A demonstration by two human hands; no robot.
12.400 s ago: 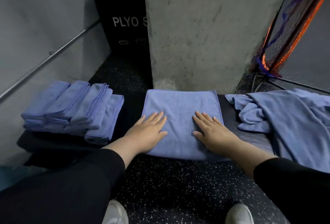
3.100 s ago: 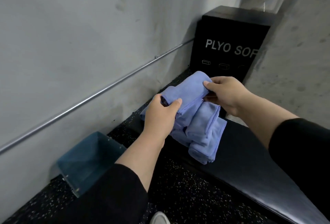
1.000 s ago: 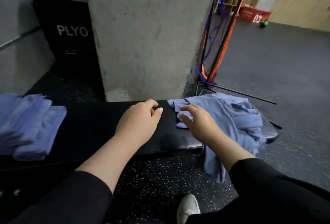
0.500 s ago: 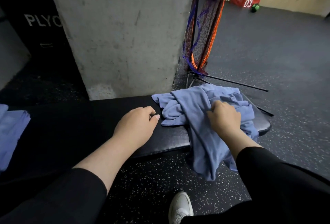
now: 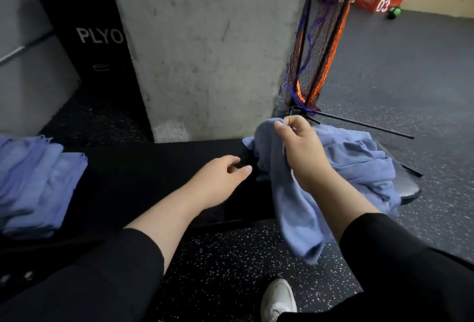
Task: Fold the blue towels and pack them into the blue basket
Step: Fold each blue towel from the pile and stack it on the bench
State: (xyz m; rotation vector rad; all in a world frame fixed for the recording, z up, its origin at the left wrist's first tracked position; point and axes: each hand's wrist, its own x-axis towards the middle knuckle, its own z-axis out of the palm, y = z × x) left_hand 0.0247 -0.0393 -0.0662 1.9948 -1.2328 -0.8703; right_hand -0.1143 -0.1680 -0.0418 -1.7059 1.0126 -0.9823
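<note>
The right hand [image 5: 302,157], flat on the heap half a second ago, now pinches one blue towel [image 5: 289,201] up at 2 o'clock while the left hand [image 5: 220,178] hovers loosely open, starting another fold.

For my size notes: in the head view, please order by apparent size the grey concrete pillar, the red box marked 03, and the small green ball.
1. Grey concrete pillar, largest.
2. Red box marked 03.
3. Small green ball, smallest.
The box and ball lie far away, so their true sizes stay unsure.

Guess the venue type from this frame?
Most likely a gym: a black box lettered PLYO, a red box numbered 03 beside a green ball, dark speckled rubber floor, and a black padded bench.
</note>
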